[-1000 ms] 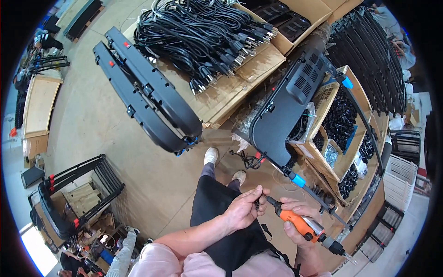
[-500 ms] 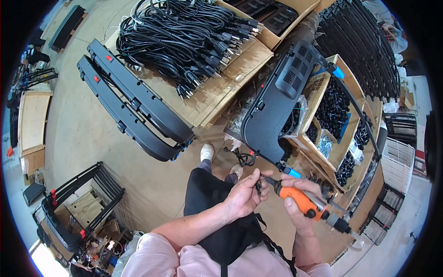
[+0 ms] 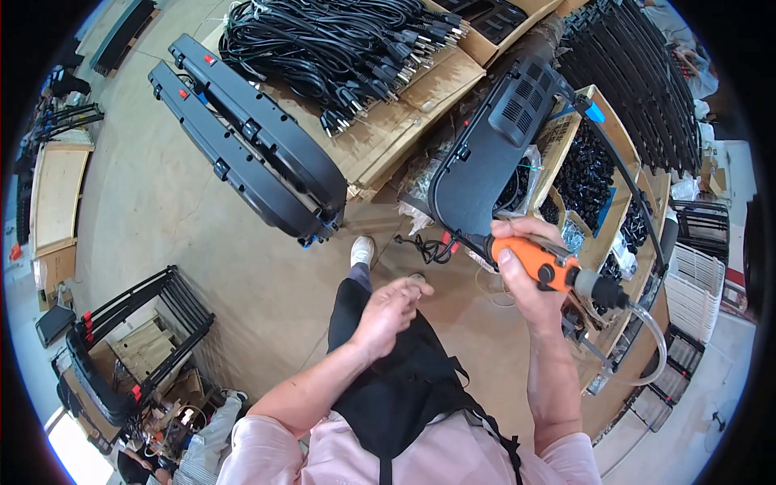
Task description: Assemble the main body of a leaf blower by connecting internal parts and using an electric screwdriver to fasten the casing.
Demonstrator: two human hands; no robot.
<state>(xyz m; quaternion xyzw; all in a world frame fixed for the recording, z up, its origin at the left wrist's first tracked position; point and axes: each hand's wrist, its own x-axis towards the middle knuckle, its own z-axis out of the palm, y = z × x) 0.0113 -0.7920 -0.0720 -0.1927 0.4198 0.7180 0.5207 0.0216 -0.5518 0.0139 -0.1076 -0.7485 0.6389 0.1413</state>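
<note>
My right hand (image 3: 529, 279) is wrapped round an orange air screwdriver (image 3: 529, 257) with a clear hose at its back end. The driver's dark tip points left, at the lower edge of a dark grey plastic housing (image 3: 473, 190) with a vented hump and thin black frame bars. Whether the tip touches the housing I cannot tell. Lower and to the left, my left hand (image 3: 390, 314) hovers over my black apron (image 3: 404, 380), fingers curled together. What it holds, if anything, is hidden.
Beyond the housing stands a compartmented wooden box (image 3: 602, 105) of small black parts and screws. Bundled black power cords (image 3: 323, 48) lie on cardboard (image 3: 404, 129). Two long curved grey housings (image 3: 250, 137) stand at the left. A black cable (image 3: 428, 249) hangs near my feet.
The screwdriver has moved up to the housing's lower edge. My left hand has drawn away from the driver's tip, leftward and down, and the small dark pieces in its fingers no longer show.
</note>
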